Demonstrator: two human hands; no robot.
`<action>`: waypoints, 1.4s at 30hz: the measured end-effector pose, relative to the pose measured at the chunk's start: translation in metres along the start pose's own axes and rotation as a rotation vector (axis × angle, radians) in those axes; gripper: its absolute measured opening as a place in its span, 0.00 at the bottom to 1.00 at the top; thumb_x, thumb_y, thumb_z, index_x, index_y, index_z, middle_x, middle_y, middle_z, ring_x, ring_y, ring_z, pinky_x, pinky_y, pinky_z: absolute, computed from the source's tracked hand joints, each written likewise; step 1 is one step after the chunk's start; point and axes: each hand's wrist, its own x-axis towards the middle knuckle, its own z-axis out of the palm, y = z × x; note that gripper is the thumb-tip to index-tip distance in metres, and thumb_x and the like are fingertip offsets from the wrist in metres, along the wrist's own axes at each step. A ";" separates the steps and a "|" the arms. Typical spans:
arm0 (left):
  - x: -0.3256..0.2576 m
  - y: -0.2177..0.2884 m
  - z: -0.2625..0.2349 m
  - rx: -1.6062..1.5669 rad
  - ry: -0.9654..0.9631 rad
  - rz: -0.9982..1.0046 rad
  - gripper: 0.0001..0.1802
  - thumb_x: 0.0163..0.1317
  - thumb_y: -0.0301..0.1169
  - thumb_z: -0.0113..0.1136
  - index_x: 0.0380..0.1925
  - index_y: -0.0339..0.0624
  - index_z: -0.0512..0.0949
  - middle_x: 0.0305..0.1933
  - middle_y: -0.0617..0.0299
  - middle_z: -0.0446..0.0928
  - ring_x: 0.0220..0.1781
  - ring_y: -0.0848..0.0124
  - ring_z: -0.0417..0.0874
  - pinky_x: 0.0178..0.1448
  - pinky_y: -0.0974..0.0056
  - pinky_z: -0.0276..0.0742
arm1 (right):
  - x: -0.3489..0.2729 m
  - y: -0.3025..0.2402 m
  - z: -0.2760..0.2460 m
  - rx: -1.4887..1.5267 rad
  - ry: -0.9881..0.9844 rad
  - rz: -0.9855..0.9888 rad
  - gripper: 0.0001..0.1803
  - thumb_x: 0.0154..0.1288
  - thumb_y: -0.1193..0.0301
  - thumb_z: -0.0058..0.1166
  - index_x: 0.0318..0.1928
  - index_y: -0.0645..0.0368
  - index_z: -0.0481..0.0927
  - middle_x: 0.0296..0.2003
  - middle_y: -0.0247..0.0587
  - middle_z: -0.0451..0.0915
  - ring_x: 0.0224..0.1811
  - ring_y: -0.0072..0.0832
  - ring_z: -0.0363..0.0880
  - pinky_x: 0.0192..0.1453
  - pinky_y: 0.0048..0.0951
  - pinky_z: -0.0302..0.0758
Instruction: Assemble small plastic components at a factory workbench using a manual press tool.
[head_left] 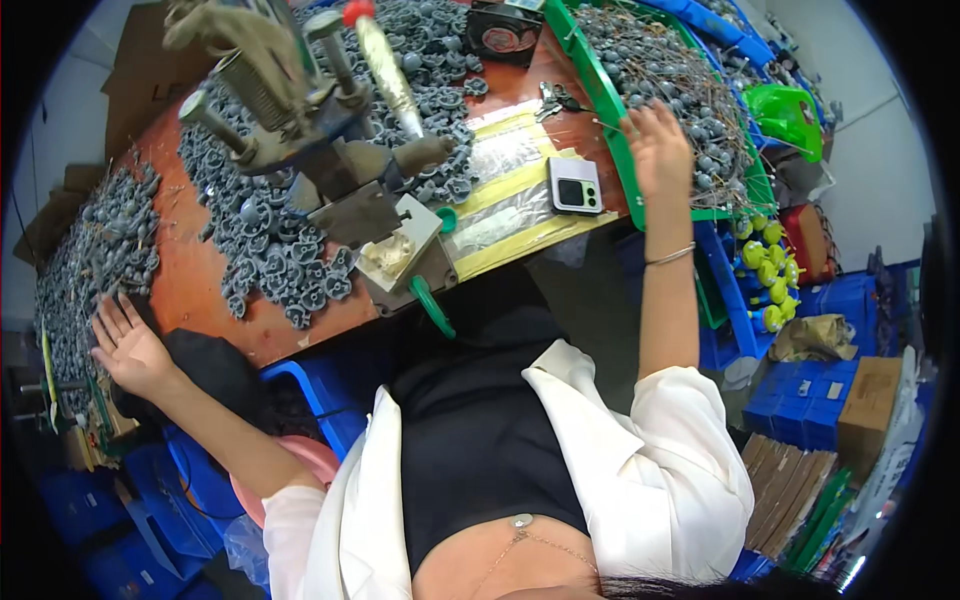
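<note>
My left hand is spread out, palm up, holding nothing. It is beside a heap of small grey plastic parts at the table's left end. Palm up as well, my right hand holds nothing, with its fingers apart. It lies over the edge of a green tray filled with grey parts on thin wires. Between my hands stands a metal bench press with a pale block fixture at its base. A larger pile of grey plastic parts surrounds the press.
On the red-brown table a two-tone flip phone rests right of the press, near some keys. A small black fan stands behind. Blue bins, yellow-green parts and cardboard are at right.
</note>
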 end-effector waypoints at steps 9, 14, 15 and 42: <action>-0.089 -0.104 -0.059 0.931 -0.026 -0.167 0.23 0.64 0.24 0.50 0.59 0.28 0.65 0.62 0.48 0.68 0.62 0.64 0.69 0.65 0.63 0.63 | 0.121 -0.010 -0.113 0.611 -0.042 0.538 0.19 0.68 0.71 0.46 0.50 0.78 0.67 0.46 0.60 0.75 0.51 0.46 0.74 0.60 0.40 0.72; -0.098 -0.112 -0.054 1.124 -0.004 -0.178 0.26 0.63 0.22 0.49 0.61 0.28 0.62 0.62 0.44 0.67 0.65 0.57 0.68 0.66 0.60 0.62 | 0.076 -0.034 -0.055 0.475 -0.005 0.467 0.15 0.66 0.68 0.53 0.44 0.69 0.70 0.29 0.42 0.73 0.30 0.31 0.70 0.38 0.30 0.70; -0.097 -0.117 -0.056 1.236 -0.018 -0.191 0.26 0.62 0.22 0.50 0.61 0.28 0.61 0.61 0.43 0.68 0.64 0.55 0.68 0.66 0.59 0.63 | 0.066 -0.037 -0.052 0.430 -0.077 0.414 0.13 0.68 0.67 0.51 0.41 0.67 0.71 0.24 0.37 0.68 0.25 0.27 0.64 0.32 0.28 0.65; -0.187 -0.090 0.061 0.235 -0.331 -0.861 0.16 0.61 0.24 0.59 0.50 0.37 0.76 0.45 0.67 0.68 0.33 0.82 0.76 0.36 0.77 0.74 | 0.015 -0.116 -0.026 -0.567 -0.156 -0.424 0.16 0.71 0.67 0.46 0.51 0.66 0.77 0.40 0.36 0.80 0.21 0.12 0.59 0.24 0.17 0.56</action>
